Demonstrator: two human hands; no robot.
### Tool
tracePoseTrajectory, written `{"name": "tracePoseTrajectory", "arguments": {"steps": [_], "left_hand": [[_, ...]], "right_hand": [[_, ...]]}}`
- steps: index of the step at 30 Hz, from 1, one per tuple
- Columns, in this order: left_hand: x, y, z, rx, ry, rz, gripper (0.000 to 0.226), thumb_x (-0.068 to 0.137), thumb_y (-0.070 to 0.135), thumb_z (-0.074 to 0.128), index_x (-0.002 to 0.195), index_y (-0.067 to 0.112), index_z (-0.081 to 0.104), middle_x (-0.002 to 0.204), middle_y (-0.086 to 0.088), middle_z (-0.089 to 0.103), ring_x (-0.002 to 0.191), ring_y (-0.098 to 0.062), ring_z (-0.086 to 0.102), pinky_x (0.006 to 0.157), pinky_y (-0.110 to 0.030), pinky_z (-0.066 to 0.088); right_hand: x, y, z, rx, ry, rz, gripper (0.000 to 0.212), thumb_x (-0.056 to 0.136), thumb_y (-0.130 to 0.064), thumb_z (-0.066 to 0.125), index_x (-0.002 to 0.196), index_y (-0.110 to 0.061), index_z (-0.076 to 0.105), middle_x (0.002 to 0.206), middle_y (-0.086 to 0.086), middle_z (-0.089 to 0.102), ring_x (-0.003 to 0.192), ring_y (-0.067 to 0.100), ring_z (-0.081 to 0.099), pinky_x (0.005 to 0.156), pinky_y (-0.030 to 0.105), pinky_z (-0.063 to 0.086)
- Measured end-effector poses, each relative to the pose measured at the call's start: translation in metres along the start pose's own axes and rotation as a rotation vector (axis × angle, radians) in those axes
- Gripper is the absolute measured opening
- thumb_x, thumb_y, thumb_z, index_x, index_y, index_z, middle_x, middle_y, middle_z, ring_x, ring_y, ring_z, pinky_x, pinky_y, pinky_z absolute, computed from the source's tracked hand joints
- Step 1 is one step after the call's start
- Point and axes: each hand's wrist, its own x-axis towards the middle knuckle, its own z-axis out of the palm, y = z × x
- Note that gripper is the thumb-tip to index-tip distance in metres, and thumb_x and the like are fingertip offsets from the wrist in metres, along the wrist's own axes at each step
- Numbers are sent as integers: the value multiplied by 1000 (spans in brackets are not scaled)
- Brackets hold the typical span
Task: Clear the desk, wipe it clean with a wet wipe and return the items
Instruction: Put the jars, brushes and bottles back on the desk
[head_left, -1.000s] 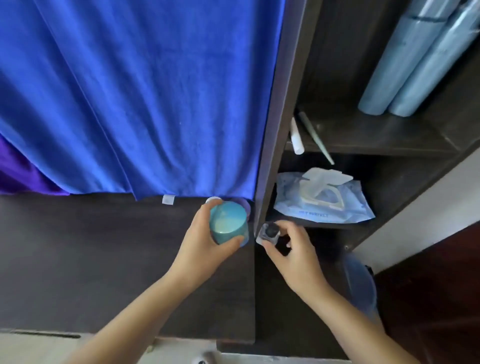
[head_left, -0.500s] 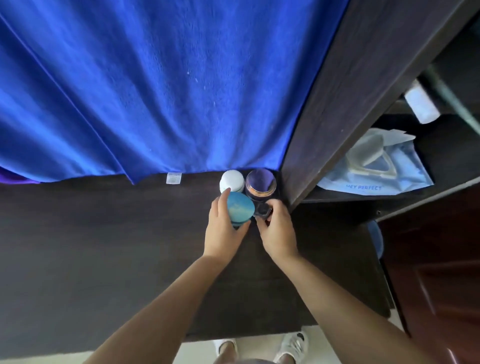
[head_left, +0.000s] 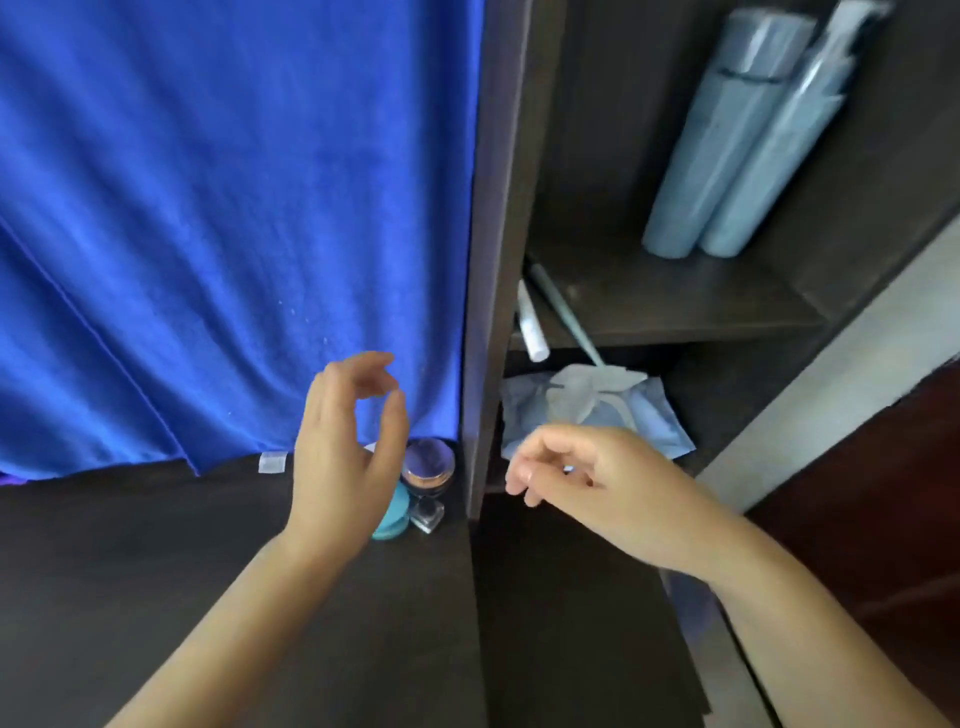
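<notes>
At the back right corner of the dark desk (head_left: 156, 571) stand a teal jar (head_left: 393, 514), a purple-lidded jar (head_left: 429, 462) and a small clear square bottle with a dark cap (head_left: 427, 514). A white jar is almost hidden behind my left hand (head_left: 345, 457), which hovers just above the teal jar, fingers apart and empty. My right hand (head_left: 587, 473) is raised to the right of the shelf divider, fingers loosely curled, holding nothing. Behind it, on the lower shelf, lies a light-blue wet wipe pack (head_left: 597, 410) with its flap open.
A blue towel (head_left: 234, 208) hangs over the back of the desk. A dark upright panel (head_left: 493, 260) divides desk from shelves. The upper shelf holds two pale-blue bottles (head_left: 727, 145), a white tube (head_left: 530, 327) and a thin green stick (head_left: 563, 312).
Both hands have let go: the teal jar and the small bottle now stand in the corner. My left hand lifted off; my right hand drew back to the right, in front of the shelf.
</notes>
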Motion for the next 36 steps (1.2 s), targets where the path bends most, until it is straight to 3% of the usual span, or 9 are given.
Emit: {"name": "tracePoseTrajectory", "arguments": {"steps": [3, 6, 9, 13, 15, 19, 27, 30, 36], "left_hand": [[15, 70, 13, 16, 45, 33, 6, 89, 31, 44, 84, 32, 48, 78, 16, 57, 75, 0, 54, 66, -11, 40], [28, 100, 38, 345, -51, -69, 33, 92, 44, 37, 70, 20, 45, 60, 5, 51, 55, -13, 46, 49, -26, 32], [30, 108, 58, 543, -97, -236, 50, 91, 52, 33, 61, 14, 41, 53, 0, 44, 50, -18, 39, 46, -27, 27], [25, 112, 71, 556, -66, -326, 48, 91, 42, 38, 55, 12, 34, 49, 1, 37, 47, -18, 31, 45, -26, 27], [23, 115, 72, 532, -53, -360, 44, 90, 36, 39, 55, 12, 32, 49, 0, 33, 47, -17, 26, 45, -26, 24], [7, 116, 66, 512, -30, -344, 44, 90, 37, 41, 55, 12, 30, 49, -1, 33, 52, -20, 26, 47, -29, 26], [-70, 67, 9, 391, 101, -135, 37, 85, 44, 42, 58, 19, 43, 46, 7, 42, 56, -9, 43, 45, -20, 27], [-99, 21, -11, 409, 102, -195, 34, 85, 42, 41, 59, 20, 41, 51, 6, 39, 57, -14, 39, 47, -25, 30], [-132, -73, -36, 475, 38, -557, 41, 91, 27, 50, 56, 20, 32, 49, 3, 35, 47, -16, 31, 44, -30, 23]], "right_hand": [[-21, -32, -65, 0, 160, -159, 20, 90, -18, 52, 75, -18, 65, 71, -12, 68, 64, 1, 61, 59, 6, 42], [5, -32, -99, -85, 423, -207, 15, 90, -24, 52, 79, -22, 62, 72, -6, 68, 61, 3, 59, 59, 11, 45], [53, -21, -99, -398, 323, -67, 21, 90, -44, 48, 88, -24, 54, 80, -6, 62, 76, 14, 60, 68, 33, 50], [76, -13, -79, -670, 245, -12, 33, 88, -47, 48, 99, -15, 52, 86, 2, 53, 82, 26, 55, 64, 33, 39], [73, -13, -76, -694, 255, -27, 25, 88, -39, 49, 89, -15, 54, 81, 2, 53, 75, 25, 51, 59, 30, 36], [61, -6, -80, -628, 282, -56, 30, 84, -27, 51, 59, -17, 39, 62, 2, 47, 60, 23, 48, 46, 26, 27], [-19, 25, -45, 51, 446, -311, 14, 88, -19, 58, 76, -13, 54, 57, -3, 54, 49, 7, 50, 47, 13, 40], [-26, 36, 12, 32, 261, -304, 13, 87, -19, 59, 76, -21, 52, 64, -3, 58, 60, 15, 56, 52, 18, 44], [24, 70, 153, 9, 51, 43, 17, 87, -24, 59, 76, -14, 53, 66, -6, 57, 59, 8, 53, 62, 27, 48]]}}
